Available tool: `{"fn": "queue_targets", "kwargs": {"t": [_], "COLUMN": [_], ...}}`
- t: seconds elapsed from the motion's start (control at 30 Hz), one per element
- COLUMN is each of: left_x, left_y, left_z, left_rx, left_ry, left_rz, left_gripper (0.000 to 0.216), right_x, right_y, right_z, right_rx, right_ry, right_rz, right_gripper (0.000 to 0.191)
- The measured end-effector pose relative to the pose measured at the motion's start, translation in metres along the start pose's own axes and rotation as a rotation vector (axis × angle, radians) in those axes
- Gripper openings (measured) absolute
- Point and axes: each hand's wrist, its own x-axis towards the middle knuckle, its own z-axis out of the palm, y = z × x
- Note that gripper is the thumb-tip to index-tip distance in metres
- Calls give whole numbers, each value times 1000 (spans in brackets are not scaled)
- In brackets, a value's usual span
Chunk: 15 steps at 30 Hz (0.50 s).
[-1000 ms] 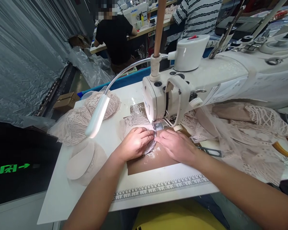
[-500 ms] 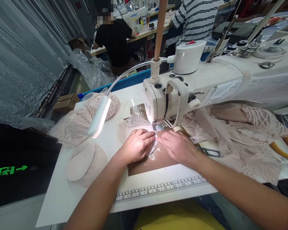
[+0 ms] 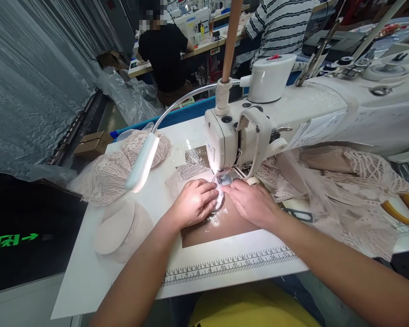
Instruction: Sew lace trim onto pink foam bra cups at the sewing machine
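The pale piece lies on the brown mat, partly below the machine. The left hand rests on it with bent fingers; the right hand touches its edge with fingertips. I cannot tell if either hand pinches. The step seems to be guiding this edge for sewing; the next move calls for gentle turning, cloth kept flat. The visible strip's long axis runs from the machine towards the person, rounded end nearest; the rest is hidden.
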Motion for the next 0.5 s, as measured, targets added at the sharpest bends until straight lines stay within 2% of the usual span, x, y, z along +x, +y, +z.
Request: {"fn": "queue_targets", "kwargs": {"t": [0.13,0.3,0.5], "left_x": [-2,-1,3], "left_y": [-3,-2,3], "left_z": [-3,-2,0], "left_rx": [-50,-50,-4], "left_ry": [14,16,-3], "left_rz": [12,28,9], "left_gripper": [30,29,31], "right_x": [-4,-7,-5], "right_y": [3,2,-1], "right_z": [0,2,1], "right_rx": [84,168,94], "right_ry": [14,98,-21], "right_rz": [-36,-32,-78], "right_gripper": [33,32,29]}}
